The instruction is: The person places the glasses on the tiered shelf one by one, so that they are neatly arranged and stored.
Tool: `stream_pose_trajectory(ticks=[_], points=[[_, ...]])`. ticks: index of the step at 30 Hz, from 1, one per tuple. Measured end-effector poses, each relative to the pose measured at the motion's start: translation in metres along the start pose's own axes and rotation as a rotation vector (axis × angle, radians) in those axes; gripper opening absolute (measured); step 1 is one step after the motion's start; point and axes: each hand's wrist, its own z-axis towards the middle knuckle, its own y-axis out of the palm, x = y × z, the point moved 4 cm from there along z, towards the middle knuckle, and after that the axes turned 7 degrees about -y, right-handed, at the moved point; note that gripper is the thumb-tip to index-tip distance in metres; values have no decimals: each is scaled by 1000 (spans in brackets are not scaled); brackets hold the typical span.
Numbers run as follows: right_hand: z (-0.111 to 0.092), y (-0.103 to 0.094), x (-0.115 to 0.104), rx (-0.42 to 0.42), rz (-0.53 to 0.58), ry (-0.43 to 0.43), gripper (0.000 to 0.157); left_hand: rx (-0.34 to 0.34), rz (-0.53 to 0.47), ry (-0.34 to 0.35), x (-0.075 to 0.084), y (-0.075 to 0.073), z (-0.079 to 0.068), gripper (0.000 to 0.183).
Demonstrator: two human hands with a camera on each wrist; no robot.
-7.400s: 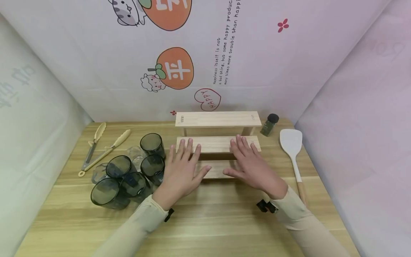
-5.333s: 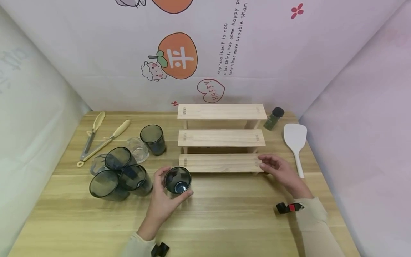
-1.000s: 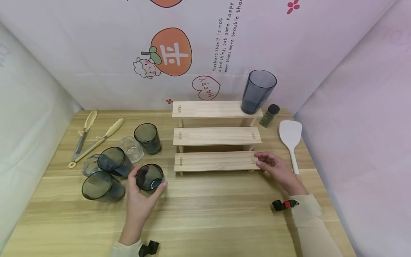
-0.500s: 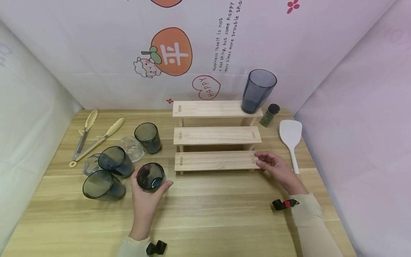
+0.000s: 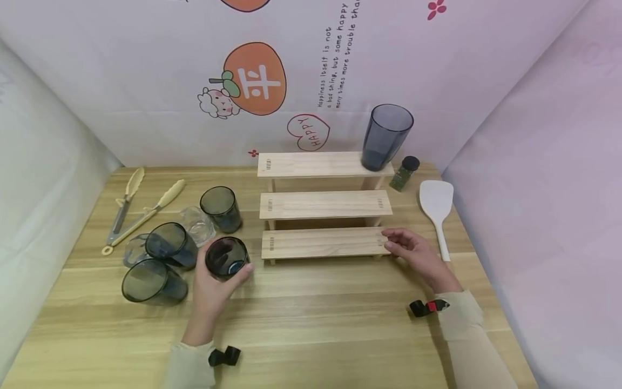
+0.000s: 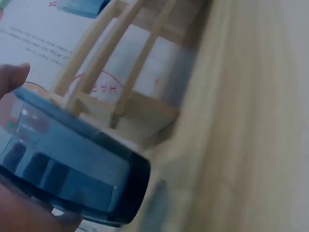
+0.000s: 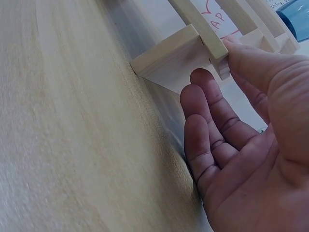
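My left hand (image 5: 206,297) grips a dark tinted drinking glass (image 5: 227,259), thumb on its right side and fingers round the left. In the left wrist view the tilted glass (image 6: 87,159) shows its base just off the tabletop. A three-step wooden rack (image 5: 320,243) stands at the back centre. At the right end of its lowest board, my right hand (image 5: 419,258) pinches the edge; in the right wrist view the other fingers (image 7: 198,137) are loosely bent below. One tall tinted glass (image 5: 386,138) stands on the top step's right end.
Left of the held glass are more tinted glasses (image 5: 155,283), a clear cup (image 5: 198,227) and open tongs (image 5: 141,216). A dark-capped spice jar (image 5: 404,174) and a white spatula (image 5: 436,202) lie right of the rack. Printed cloth (image 5: 184,140) hangs behind.
Both hands were spread over the rack at first. A glass taken by my left hand now stands on the top step; the left hand has gripped another and raised it slightly. The right hand stays put.
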Motion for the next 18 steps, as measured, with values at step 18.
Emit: stream_pose_trajectory(ticks=[18], points=[[0,1,2,-5,-6,-18,40,-838,-206,179,152,55,100,81]])
